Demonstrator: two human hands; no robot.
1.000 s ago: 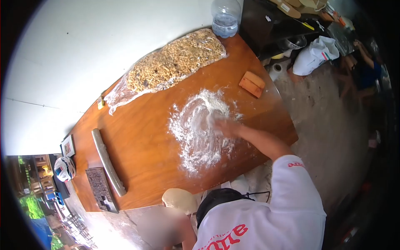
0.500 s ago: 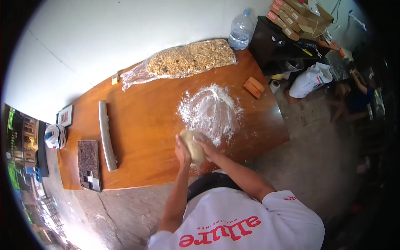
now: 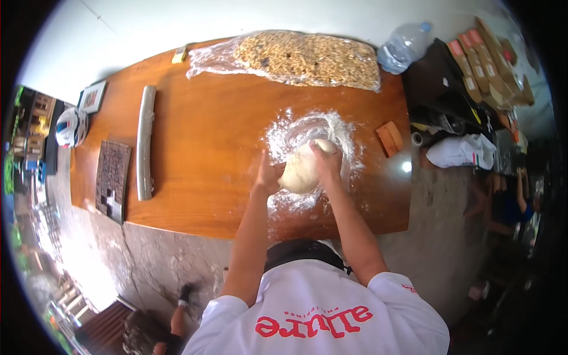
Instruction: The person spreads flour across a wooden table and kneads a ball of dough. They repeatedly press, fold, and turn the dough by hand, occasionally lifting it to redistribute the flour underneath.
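Note:
A pale lump of dough (image 3: 302, 168) rests on the floured patch (image 3: 307, 133) of the brown wooden table (image 3: 207, 148). My left hand (image 3: 268, 176) presses against the dough's left side. My right hand (image 3: 327, 160) lies over its top right. Both hands clasp the dough between them. Flour is spread around and beyond the dough.
A long rolling pin (image 3: 145, 142) and a dark carved board (image 3: 111, 180) lie at the table's left. A clear bag of nuts (image 3: 296, 56) sits at the far edge, a water bottle (image 3: 405, 44) beside it. An orange scraper (image 3: 390, 138) lies right of the flour. Another person (image 3: 509, 201) crouches at right.
A second ago my right hand spread flour alone. Then both hands brought the dough over the table's near edge. Now the dough sits on the flour between both hands.

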